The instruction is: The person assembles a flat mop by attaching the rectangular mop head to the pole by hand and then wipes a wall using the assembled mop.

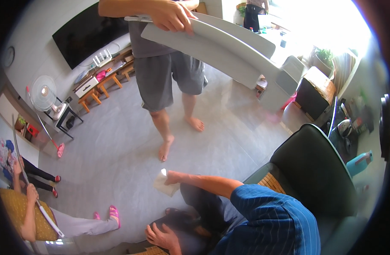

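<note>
My right arm, in a blue striped sleeve, reaches leftward across the lower middle. At its end my right hand is closed around one edge of an off-white sheet, apparently folded or rolled paper with a bright white upper end. The sheet hangs over the grey floor beside my dark-trousered legs. Lower down, my left hand lies with its fingers spread over my dark trouser leg, apparently holding nothing. Across from me a standing person grips long light-grey curved panels that extend rightward.
A dark green chair back rises at right, near a turquoise bottle. At lower left, a person in yellow holds a long pole; another person stands behind. A white fan, a pink-headed mop and a low wooden bench line the left side.
</note>
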Motion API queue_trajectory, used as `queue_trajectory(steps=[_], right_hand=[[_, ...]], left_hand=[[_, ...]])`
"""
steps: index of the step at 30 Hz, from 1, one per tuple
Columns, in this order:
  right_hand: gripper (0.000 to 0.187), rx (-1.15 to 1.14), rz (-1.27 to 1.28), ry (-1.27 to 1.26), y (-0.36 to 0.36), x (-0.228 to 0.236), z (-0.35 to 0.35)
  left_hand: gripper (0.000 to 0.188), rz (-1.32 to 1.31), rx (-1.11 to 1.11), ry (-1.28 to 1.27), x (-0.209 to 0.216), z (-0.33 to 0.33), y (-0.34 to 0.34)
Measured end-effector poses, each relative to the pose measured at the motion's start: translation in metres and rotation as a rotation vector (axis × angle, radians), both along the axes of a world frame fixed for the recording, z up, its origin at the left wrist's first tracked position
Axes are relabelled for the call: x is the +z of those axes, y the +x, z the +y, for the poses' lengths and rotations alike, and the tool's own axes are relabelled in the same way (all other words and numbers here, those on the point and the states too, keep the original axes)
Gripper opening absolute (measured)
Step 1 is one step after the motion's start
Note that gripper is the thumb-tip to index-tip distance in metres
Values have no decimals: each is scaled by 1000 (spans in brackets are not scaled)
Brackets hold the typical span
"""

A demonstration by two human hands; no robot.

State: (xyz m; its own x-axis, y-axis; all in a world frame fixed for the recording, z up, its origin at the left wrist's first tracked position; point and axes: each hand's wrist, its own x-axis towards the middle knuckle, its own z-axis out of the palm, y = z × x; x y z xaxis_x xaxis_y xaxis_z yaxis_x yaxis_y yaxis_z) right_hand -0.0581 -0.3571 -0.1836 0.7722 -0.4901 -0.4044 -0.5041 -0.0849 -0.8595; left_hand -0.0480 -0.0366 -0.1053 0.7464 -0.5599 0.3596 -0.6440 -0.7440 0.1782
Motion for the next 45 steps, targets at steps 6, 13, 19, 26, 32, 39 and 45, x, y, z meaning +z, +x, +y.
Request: queue_trajectory(steps=[6, 13, 19, 26, 32, 39, 45], right_hand=[[46, 16, 39, -47, 3, 4, 2], [44, 5, 7, -17, 3, 3, 4], [43, -14, -39, 2, 5, 0, 4], [45, -15, 23, -44, 8, 3, 6], [41, -46, 1, -94, 6, 1, 7], [42, 34, 5, -65, 6, 3, 4], [45, 21, 60, -101, 7, 8, 5]], left_hand=[[34, -33, -3, 24, -2, 4, 3], [35, -50, 1, 34, -1, 4, 2], [35, -63, -5, 28, -3, 5, 5], [35, -45, -18, -26, -2, 5, 5], [38, -58, -19, 32, 0, 5, 3], [38, -25, -6, 21, 5, 4, 1], [37, 7, 26, -21, 8, 2, -2]])
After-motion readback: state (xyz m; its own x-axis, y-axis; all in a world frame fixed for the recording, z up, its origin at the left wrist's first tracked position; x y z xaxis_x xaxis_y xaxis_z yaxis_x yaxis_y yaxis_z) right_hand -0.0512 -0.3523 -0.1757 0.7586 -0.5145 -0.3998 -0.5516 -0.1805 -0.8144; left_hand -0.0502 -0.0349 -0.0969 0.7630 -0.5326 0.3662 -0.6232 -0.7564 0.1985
